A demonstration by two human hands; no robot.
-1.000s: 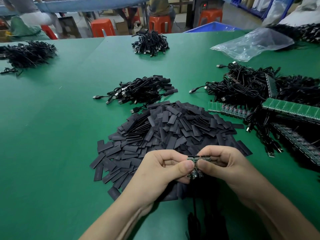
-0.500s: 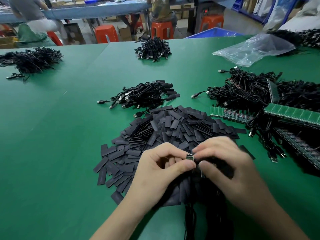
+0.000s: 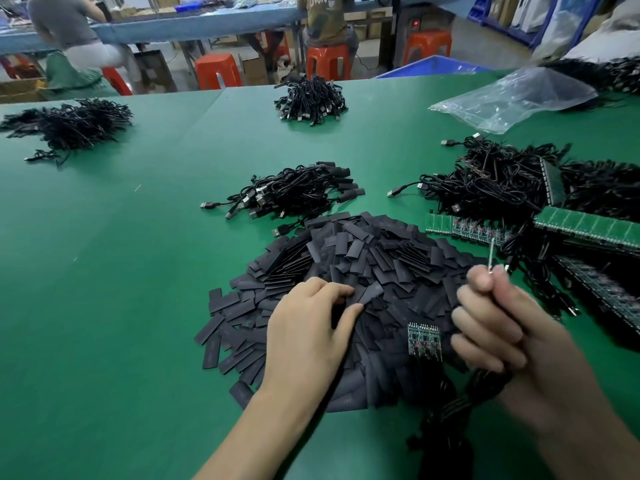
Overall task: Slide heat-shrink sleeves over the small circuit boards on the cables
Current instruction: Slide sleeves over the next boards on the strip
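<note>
Setting: electronics assembly workshop, factory floor.
Evidence: wide green-covered workbench (image 3: 104, 271); large heap of cut black heat-shrink sleeves (image 3: 363, 258); several bundles of black USB cables (image 3: 294, 195) spread over it; green circuit-board panels (image 3: 588, 230) at right edge; clear plastic bag (image 3: 512, 98).
Background: second long blue bench (image 3: 207, 22), orange plastic stools (image 3: 218, 71), blue bin (image 3: 433, 65), two other workers (image 3: 65, 26), concrete floor (image 3: 491, 46).
</note>
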